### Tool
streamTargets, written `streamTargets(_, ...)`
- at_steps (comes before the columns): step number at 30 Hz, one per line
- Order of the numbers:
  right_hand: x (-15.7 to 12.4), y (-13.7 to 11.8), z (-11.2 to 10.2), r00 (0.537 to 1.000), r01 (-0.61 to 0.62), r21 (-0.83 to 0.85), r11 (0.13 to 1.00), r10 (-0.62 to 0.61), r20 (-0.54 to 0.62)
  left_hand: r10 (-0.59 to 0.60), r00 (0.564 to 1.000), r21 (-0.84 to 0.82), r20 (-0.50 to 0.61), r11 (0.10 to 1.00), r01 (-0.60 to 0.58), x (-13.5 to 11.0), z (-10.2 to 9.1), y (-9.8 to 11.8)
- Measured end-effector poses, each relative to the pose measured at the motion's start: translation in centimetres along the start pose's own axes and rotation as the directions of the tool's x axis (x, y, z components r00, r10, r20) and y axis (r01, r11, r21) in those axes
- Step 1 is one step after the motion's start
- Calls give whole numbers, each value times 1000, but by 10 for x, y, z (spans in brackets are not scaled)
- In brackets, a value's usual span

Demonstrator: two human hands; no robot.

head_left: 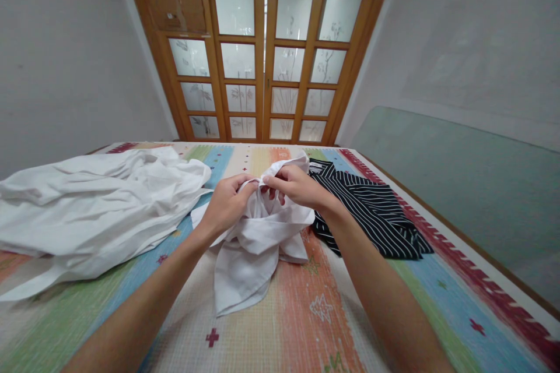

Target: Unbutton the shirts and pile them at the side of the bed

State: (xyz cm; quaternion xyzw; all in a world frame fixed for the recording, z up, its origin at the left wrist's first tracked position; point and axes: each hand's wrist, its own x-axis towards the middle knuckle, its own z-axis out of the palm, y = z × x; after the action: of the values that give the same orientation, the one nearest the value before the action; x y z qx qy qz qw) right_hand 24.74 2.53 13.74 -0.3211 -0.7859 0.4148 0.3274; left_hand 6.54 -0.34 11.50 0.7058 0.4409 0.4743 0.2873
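A crumpled white shirt (245, 262) lies bunched in front of me, its upper part lifted off the bed. My left hand (231, 201) pinches the raised edge between thumb and fingers. Right beside it, my right hand (291, 183) grips the same edge, thumb on top and the other fingers curled underneath. The two thumbs almost meet where the cloth is held; what exactly sits between them is too small to make out. Loose folds and a pointed flap of the shirt hang down toward me.
To the left a larger white garment (96, 210) is spread in wrinkles. A folded black-and-white striped shirt (367, 204) lies on the right. Underneath is a colourful striped sheet (175, 320). A pale green board (464, 186) borders the right side; wooden glass-paned doors (265, 58) stand beyond.
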Motion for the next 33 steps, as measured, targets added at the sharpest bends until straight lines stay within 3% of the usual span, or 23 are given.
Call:
streamTargets(7,-1,-2,-1,999,16,-92,996,-20,-38,10,1000,145,-7,989,-9,0,-3,8)
streamTargets(11,-2,-4,0,997,18,-85,996,-24,-74,0,998,222,57,975,-12,0,-3,8)
streamTargets(15,-1,-3,2,993,5,-81,997,-15,-118,0,997,142,79,990,-11,0,0,4)
streamTargets(24,2,6,5,981,-61,-78,995,45,-190,-79,997,-32,-20,996,79,-1,7,-3)
streamTargets(28,3,6,7,976,-63,92,994,80,-200,-56,997,-54,-50,997,53,-3,8,-3)
streamTargets(33,6,3,11,964,-87,338,937,165,-207,50,993,72,-106,996,-43,-7,11,-1)
